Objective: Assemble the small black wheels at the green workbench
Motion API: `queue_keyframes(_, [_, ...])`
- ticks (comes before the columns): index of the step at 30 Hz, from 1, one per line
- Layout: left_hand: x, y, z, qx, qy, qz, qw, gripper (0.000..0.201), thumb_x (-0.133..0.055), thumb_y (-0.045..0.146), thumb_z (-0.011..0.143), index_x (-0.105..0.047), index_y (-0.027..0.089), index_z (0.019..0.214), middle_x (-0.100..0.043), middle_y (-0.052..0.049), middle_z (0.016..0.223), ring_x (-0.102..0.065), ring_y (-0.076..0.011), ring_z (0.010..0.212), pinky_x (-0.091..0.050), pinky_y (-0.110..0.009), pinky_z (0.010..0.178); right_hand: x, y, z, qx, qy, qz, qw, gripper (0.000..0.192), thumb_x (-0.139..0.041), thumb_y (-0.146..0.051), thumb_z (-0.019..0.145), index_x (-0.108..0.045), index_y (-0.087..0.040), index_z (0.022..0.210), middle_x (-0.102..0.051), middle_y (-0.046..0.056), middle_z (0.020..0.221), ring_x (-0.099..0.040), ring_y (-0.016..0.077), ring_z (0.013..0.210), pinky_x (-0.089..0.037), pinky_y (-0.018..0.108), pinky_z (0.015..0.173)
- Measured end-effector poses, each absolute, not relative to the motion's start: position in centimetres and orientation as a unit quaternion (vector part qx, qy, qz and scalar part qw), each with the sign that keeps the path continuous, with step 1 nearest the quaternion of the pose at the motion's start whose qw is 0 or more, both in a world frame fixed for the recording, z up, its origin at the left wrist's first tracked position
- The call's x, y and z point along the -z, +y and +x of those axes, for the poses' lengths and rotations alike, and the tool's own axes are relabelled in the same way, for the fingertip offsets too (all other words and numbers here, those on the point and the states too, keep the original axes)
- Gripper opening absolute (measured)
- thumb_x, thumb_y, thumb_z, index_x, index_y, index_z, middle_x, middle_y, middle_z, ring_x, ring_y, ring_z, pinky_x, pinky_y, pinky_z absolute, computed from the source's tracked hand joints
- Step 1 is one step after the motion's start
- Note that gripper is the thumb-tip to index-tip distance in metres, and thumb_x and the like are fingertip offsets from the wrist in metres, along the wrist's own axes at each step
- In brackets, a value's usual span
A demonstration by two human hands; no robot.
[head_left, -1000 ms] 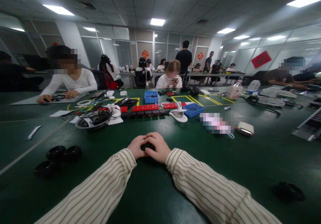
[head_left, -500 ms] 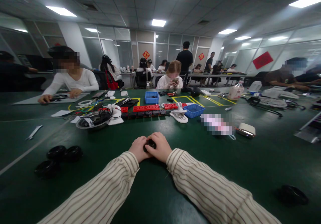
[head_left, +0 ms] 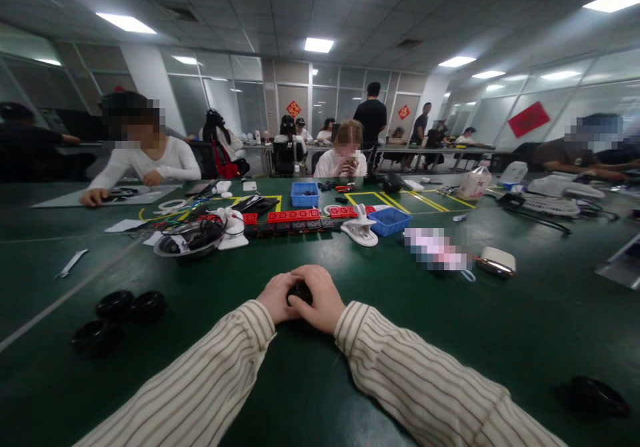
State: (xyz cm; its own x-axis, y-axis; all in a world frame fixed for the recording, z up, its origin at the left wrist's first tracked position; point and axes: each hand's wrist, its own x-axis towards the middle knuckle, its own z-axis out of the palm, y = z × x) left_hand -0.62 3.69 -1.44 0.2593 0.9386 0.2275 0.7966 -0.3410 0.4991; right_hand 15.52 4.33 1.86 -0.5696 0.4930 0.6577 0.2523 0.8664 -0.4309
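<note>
Head view. Your left hand (head_left: 274, 297) and right hand (head_left: 319, 295) meet on the green counter (head_left: 310, 380), both curled around one small black part (head_left: 300, 293). Fingers of both hands are closed narrow on it; only a sliver of the part shows between them, so its shape is unclear. It sits low, at or just above the counter, directly ahead of you.

Off to your left lie three black round pieces (head_left: 117, 315), well apart from your hands. Another dark piece (head_left: 595, 397) lies far right. Beyond your hands: a clear bowl of cables (head_left: 187, 240), a row of red blocks (head_left: 293, 216), a white clip (head_left: 361, 231), two blue bins (head_left: 387, 220).

Risk, as a judgement: the part is small and mostly buried in your grip. If your fingers press unevenly, it could squirt out and roll across the smooth counter. Your sleeves (head_left: 410, 380) lie flat and could drag anything nearby.

Writing: red wall hangings (head_left: 527, 119) carry marks too small to read. No brand legible.
</note>
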Motion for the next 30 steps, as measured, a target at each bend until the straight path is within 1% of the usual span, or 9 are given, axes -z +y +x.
queue_keyframes(3, [1.25,3.4,-0.3,-0.248,0.566,0.777,0.12,0.049,-0.069,0.03,0.058,-0.053,0.015,0.103,-0.055,-0.009,0.1,-0.05,-0.0269,0.094,-0.039,-0.041,0.087,-1.65,4.58,15.4,-0.128,-0.87,-0.28,0.385,0.033,-0.064,-0.032,0.071,-0.052,-0.014,0.096,-0.052,0.006,0.095,-0.045,0.0197,0.09,-0.037,0.034,0.082])
queue_keyframes(8, [0.93,3.32,-0.11,-0.246,0.567,0.778,0.111,0.035,-0.066,0.027,0.06,-0.054,0.015,0.09,-0.054,-0.006,0.087,-0.05,-0.0247,0.085,-0.042,-0.037,0.079,-1.32,4.96,15.16,-0.121,-0.866,-0.336,0.351,0.025,-0.066,-0.031,0.07,-0.054,-0.015,0.085,-0.05,0.004,0.089,-0.044,0.0179,0.087,-0.036,0.031,0.079])
queue_keyframes(11, [0.69,3.47,-0.28,-0.251,0.555,0.784,0.119,0.034,-0.067,0.025,0.058,-0.055,0.014,0.089,-0.055,-0.006,0.088,-0.051,-0.0241,0.086,-0.042,-0.036,0.08,-1.5,4.91,15.24,-0.13,-0.871,-0.312,0.357,0.02,-0.063,-0.023,0.069,-0.054,-0.015,0.084,-0.051,0.003,0.088,-0.045,0.0172,0.086,-0.035,0.03,0.079])
queue_keyframes(14, [0.49,3.56,-0.49,-0.254,0.543,0.79,0.132,0.035,-0.068,0.022,0.056,-0.057,0.015,0.087,-0.057,-0.006,0.091,-0.053,-0.0235,0.088,-0.042,-0.034,0.083,-1.78,4.72,15.41,-0.141,-0.883,-0.257,0.368,0.019,-0.056,-0.014,0.064,-0.054,-0.015,0.083,-0.052,0.004,0.088,-0.045,0.0171,0.086,-0.035,0.03,0.08])
queue_keyframes(18, [0.47,3.62,-0.72,-0.251,0.526,0.799,0.149,0.032,-0.069,0.024,0.055,-0.059,0.015,0.085,-0.059,-0.005,0.093,-0.054,-0.0238,0.092,-0.042,-0.034,0.086,-1.87,4.63,15.48,-0.16,-0.89,-0.188,0.384,0.02,-0.045,-0.013,0.059,-0.05,-0.015,0.079,-0.052,0.004,0.085,-0.046,0.0173,0.085,-0.035,0.031,0.081])
queue_keyframes(21, [0.66,3.67,-0.83,-0.248,0.521,0.803,0.151,0.031,-0.069,0.024,0.055,-0.06,0.014,0.083,-0.06,-0.006,0.096,-0.053,-0.0247,0.095,-0.04,-0.035,0.089,-1.79,4.63,15.41,-0.169,-0.893,-0.164,0.383,0.018,-0.041,-0.013,0.057,-0.047,-0.015,0.074,-0.051,0.004,0.079,-0.046,0.017,0.081,-0.035,0.03,0.08])
queue_keyframes(25, [0.88,3.59,-0.71,-0.245,0.531,0.799,0.141,0.044,-0.07,0.022,0.054,-0.058,0.014,0.095,-0.058,-0.008,0.099,-0.052,-0.0262,0.096,-0.04,-0.038,0.089,-1.93,4.46,15.44,-0.173,-0.893,-0.171,0.379,0.019,-0.046,-0.014,0.061,-0.049,-0.015,0.081,-0.051,0.004,0.085,-0.046,0.0174,0.085,-0.036,0.031,0.082])
queue_keyframes(27, [0.88,3.47,-0.49,-0.242,0.535,0.799,0.133,0.051,-0.072,0.027,0.054,-0.056,0.015,0.101,-0.057,-0.009,0.102,-0.052,-0.0275,0.096,-0.04,-0.04,0.088,-2.0,4.39,15.5,-0.168,-0.887,-0.198,0.382,0.021,-0.052,-0.018,0.067,-0.05,-0.015,0.087,-0.051,0.005,0.09,-0.045,0.0177,0.088,-0.035,0.031,0.084])
queue_keyframes(30, [0.75,3.23,-0.06,-0.24,0.551,0.79,0.118,0.06,-0.074,0.035,0.054,-0.052,0.016,0.106,-0.056,-0.008,0.102,-0.051,-0.0271,0.094,-0.04,-0.04,0.086,-1.79,4.51,15.48,-0.146,-0.875,-0.268,0.377,0.027,-0.061,-0.03,0.072,-0.049,-0.015,0.09,-0.049,0.005,0.092,-0.044,0.0176,0.088,-0.036,0.031,0.082])
